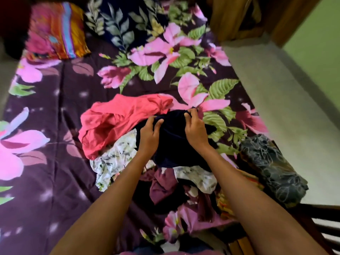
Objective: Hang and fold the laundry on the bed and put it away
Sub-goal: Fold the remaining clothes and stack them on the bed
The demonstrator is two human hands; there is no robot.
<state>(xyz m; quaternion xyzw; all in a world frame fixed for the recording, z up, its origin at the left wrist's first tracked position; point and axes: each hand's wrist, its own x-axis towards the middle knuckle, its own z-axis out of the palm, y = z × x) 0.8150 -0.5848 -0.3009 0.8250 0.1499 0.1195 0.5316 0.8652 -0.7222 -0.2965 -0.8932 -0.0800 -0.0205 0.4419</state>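
Observation:
A pile of laundry lies on the bed point(55, 162), which has a purple sheet with pink flowers. On top is a dark navy garment point(172, 138). My left hand point(150, 133) grips its left part, fingers curled into the cloth. My right hand point(195, 128) pinches its far edge. A coral-pink garment point(112, 126) lies to the left of it. A white floral garment point(114, 159) and a maroon one point(163, 186) lie underneath, closer to me. A grey patterned cloth point(270, 168) sits at the bed's right edge.
A bright striped pillow point(57, 32) lies at the far left of the bed, with a dark leaf-print pillow point(117, 23) beside it. A wooden door frame point(231, 17) stands at the far right. Grey floor point(287, 92) runs along the right side.

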